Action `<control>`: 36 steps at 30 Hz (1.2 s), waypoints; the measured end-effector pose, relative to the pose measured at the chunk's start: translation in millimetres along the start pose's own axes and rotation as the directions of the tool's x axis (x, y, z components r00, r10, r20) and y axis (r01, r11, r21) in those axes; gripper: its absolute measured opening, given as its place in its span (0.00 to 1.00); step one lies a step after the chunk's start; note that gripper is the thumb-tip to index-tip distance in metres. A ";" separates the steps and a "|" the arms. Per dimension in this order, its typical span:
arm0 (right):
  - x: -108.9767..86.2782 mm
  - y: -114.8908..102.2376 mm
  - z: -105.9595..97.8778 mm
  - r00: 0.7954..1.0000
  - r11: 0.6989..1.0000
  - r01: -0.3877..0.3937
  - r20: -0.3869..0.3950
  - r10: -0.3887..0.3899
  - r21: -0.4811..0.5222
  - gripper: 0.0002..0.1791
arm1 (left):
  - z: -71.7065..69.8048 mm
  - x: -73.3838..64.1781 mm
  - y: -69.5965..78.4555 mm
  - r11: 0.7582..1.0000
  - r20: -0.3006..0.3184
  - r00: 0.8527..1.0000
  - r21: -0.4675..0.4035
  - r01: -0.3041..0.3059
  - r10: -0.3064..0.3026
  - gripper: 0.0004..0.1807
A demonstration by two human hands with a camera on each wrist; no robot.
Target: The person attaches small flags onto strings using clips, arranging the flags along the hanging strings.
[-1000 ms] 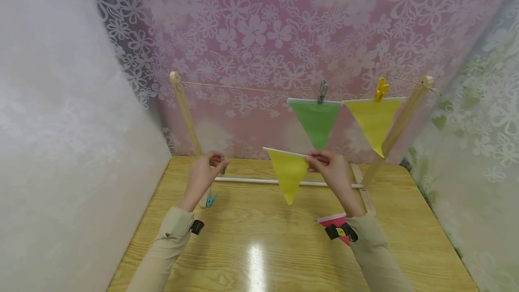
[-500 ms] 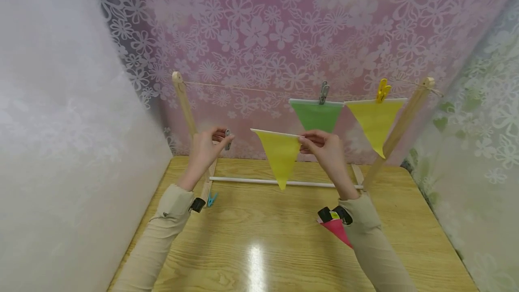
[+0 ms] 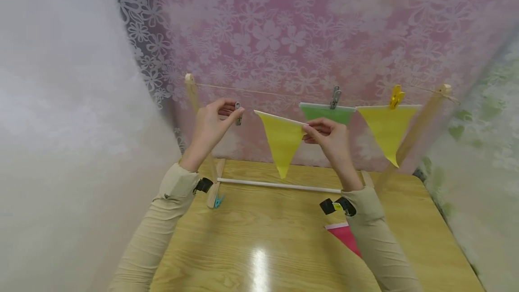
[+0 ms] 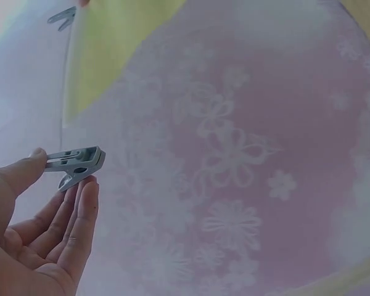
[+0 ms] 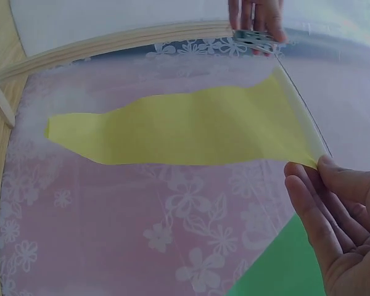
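Between thumb and fingertips, my left hand (image 3: 215, 120) pinches a grey clothespin (image 4: 77, 161) by its two handles. My right hand (image 3: 330, 141) pinches the right end of the white top edge of a yellow triangular flag (image 3: 280, 143), which hangs point down in front of the string (image 3: 259, 91) and a little below it. To the right, a green flag (image 3: 314, 111) hangs from the string under another grey clothespin (image 3: 334, 97), partly hidden by my right hand. Beside it, a second yellow flag (image 3: 387, 127) is held by a yellow clothespin (image 3: 397, 97).
The string runs between a left wooden post (image 3: 192, 91) and a right wooden post (image 3: 425, 125). A white rod (image 3: 275, 185) joins them low down. On the table (image 3: 243, 238) lie a pink flag (image 3: 344, 237), partly under my right forearm, and a blue clothespin (image 3: 219, 201) by the left foot.
Both hands have risen toward the string, carrying the grey clothespin and the yellow flag. The left hand has also shifted right, closer to the flag. The head view has turned slightly left.
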State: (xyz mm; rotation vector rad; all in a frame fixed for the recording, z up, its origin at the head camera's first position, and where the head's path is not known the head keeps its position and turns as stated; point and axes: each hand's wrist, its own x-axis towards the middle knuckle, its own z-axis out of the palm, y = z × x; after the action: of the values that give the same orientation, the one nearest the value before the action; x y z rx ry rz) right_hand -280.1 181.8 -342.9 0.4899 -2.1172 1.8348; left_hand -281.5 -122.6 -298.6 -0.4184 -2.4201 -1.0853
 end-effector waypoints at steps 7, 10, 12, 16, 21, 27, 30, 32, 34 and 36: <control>8.3 -6.2 1.8 1.000 1.000 0.014 -0.002 -0.014 0.006 0.16 | -6.0 22.9 24.0 0.996 -0.027 0.997 -0.057 -0.068 0.067 0.22; 11.8 -9.4 2.8 1.000 1.000 0.016 -0.025 -0.016 -0.004 0.16 | -6.3 33.9 34.1 0.993 -0.006 0.996 -0.079 -0.087 0.087 0.22; 13.9 -11.5 3.6 0.999 1.000 0.016 -0.036 -0.017 -0.020 0.16 | -5.4 41.3 40.2 0.991 0.010 0.996 -0.097 -0.092 0.093 0.22; 18.9 -14.3 6.0 0.999 0.999 0.015 -0.037 -0.016 -0.033 0.17 | -0.9 54.6 50.1 0.985 0.015 0.993 -0.123 -0.117 0.120 0.21; 24.7 -18.4 9.9 0.999 1.000 0.012 -0.038 -0.013 -0.019 0.17 | 8.2 66.7 58.9 0.977 0.031 0.989 -0.164 -0.137 0.144 0.19; 29.7 -22.0 11.4 0.999 1.000 0.030 -0.041 -0.030 0.008 0.16 | 16.9 75.7 63.4 0.963 0.059 0.984 -0.223 -0.150 0.167 0.16; 31.7 -21.8 11.4 0.999 0.999 0.035 -0.037 -0.035 0.019 0.16 | 19.5 78.9 63.3 0.952 0.078 0.982 -0.269 -0.144 0.171 0.14; 32.6 -21.4 11.7 0.999 0.999 0.039 -0.035 -0.038 0.025 0.16 | 21.1 81.1 63.0 0.949 0.085 0.981 -0.279 -0.145 0.175 0.12; 33.4 -20.9 12.4 0.999 0.999 0.041 -0.032 -0.040 0.024 0.16 | 22.4 83.0 63.0 0.950 0.087 0.981 -0.275 -0.145 0.175 0.11; 34.6 -20.9 13.3 0.999 0.999 0.044 -0.032 -0.043 0.019 0.16 | 23.1 84.4 63.7 0.958 0.087 0.983 -0.253 -0.136 0.162 0.10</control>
State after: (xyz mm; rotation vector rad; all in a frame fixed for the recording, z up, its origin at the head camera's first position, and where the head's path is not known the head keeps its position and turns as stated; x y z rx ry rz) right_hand -302.0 163.9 -311.1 0.5041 -2.0538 1.8285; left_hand -331.5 -56.6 -228.9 -0.7466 -2.3051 -1.3305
